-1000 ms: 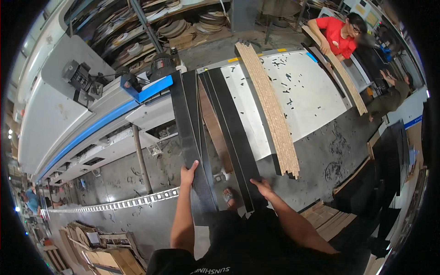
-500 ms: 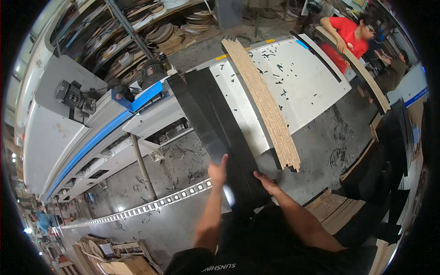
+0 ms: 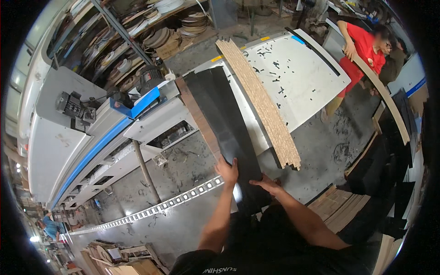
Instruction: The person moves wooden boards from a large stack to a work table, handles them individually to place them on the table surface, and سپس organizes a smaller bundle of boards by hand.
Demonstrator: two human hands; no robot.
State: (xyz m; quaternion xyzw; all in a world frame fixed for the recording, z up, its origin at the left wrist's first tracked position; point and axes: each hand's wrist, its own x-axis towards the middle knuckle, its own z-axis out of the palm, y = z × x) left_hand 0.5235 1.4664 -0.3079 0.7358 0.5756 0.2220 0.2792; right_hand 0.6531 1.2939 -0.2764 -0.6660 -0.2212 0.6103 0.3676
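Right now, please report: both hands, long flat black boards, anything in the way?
Left hand, right hand on opposite edges. Long flat black boards: long brown strip at left. Nothing seen blocking; long tan speckled boards to right.

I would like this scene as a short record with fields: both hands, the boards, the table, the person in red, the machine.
Left hand: on the left edge of the black boards
Right hand: on their right edge
Wood-grain board: brown, left of the black boards, partly covered
White table: small black scraps scattered on top
Particleboard-edged stack: across the white table, near end overhanging
Person in red: holding a long, narrow board
Machine: left side, white, with blue strip
Unclear: number of black boards
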